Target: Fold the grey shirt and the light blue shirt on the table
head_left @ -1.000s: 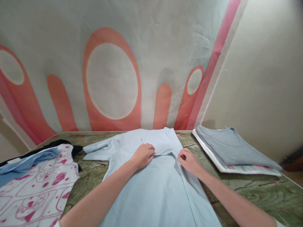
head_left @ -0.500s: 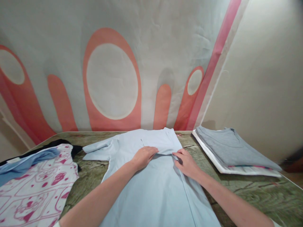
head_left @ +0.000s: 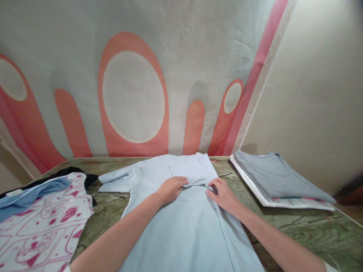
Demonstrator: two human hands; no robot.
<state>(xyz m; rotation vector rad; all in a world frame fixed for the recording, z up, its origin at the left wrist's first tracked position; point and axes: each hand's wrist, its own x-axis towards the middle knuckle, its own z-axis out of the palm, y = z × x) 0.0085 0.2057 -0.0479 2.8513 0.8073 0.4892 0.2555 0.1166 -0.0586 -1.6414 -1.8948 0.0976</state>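
A light blue T-shirt (head_left: 181, 226) lies spread on the table. One sleeve points left, and its right side is folded inward in a long strip. My left hand (head_left: 171, 189) rests on the middle of the shirt with its fingers lying flat, beside a raised crease in the cloth. At the folded right edge, my right hand (head_left: 225, 194) pinches the fabric between thumb and fingers. The near end of the shirt runs out of the picture at the bottom.
On the left lie a white garment with pink print (head_left: 56, 219), a blue cloth (head_left: 34, 194) and black fabric (head_left: 75, 170). A stack of folded clothes topped by a grey shirt (head_left: 278, 177) sits right on the wood-patterned table (head_left: 306, 230). Behind stands a painted wall (head_left: 181, 56).
My right thumb has shifted slightly left at the folded edge. My left hand has moved barely, a touch to the left. The shirt looks nearly the same.
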